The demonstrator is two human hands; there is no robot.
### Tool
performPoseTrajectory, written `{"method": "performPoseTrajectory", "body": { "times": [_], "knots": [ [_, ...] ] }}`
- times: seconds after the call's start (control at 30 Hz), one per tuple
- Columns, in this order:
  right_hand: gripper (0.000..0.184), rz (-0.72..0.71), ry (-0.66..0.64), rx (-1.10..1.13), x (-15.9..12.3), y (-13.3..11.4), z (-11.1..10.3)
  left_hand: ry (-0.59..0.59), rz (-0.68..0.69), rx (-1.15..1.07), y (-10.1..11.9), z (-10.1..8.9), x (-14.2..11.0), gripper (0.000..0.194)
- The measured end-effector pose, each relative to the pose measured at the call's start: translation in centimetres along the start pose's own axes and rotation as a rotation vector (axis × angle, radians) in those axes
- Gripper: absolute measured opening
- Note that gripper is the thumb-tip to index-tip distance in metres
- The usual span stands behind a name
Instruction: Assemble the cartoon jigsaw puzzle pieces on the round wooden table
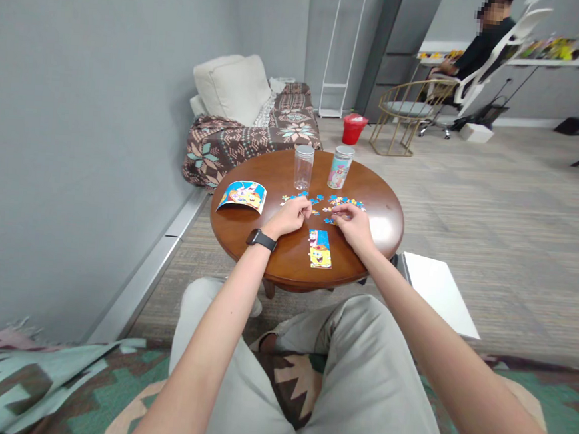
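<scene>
Both my hands rest on a round brown wooden table [369, 226]. My left hand [292, 216], with a black watch on the wrist, is curled with its fingertips pinched at the loose puzzle pieces [321, 201] scattered mid-table. My right hand [352, 223] is also curled, fingers pinched on a small piece among the same scatter. Between my hands and nearer to me lies an assembled strip of puzzle [320, 248], blue and yellow. A picture card [242, 196] lies at the table's left.
A clear empty jar [303, 166] and a labelled jar [341, 167] stand at the table's far side. Behind are a patterned sofa with cushions [257, 124], a red bucket [354, 128], a gold wire chair [408, 113] and a seated person [477, 51]. A white board [438, 292] lies on the floor.
</scene>
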State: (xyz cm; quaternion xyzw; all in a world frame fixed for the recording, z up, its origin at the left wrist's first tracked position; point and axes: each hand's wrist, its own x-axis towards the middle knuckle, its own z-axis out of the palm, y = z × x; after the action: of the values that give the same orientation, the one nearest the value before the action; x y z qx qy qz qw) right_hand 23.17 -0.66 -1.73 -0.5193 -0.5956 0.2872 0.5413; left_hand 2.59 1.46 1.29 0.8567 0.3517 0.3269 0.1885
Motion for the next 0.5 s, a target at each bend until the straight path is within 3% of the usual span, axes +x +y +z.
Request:
{"method": "performPoseTrajectory", "body": {
  "times": [0.23,0.5],
  "knots": [
    [0.006,-0.047,0.046,-0.086,0.02,0.39,-0.24,0.003,-0.077,-0.057,0.06,0.13,-0.08,0.032],
    [0.015,0.054,-0.072,0.096,0.21,0.67,0.17,0.025,-0.083,-0.049,0.27,0.13,-0.06,0.027]
  ]
}}
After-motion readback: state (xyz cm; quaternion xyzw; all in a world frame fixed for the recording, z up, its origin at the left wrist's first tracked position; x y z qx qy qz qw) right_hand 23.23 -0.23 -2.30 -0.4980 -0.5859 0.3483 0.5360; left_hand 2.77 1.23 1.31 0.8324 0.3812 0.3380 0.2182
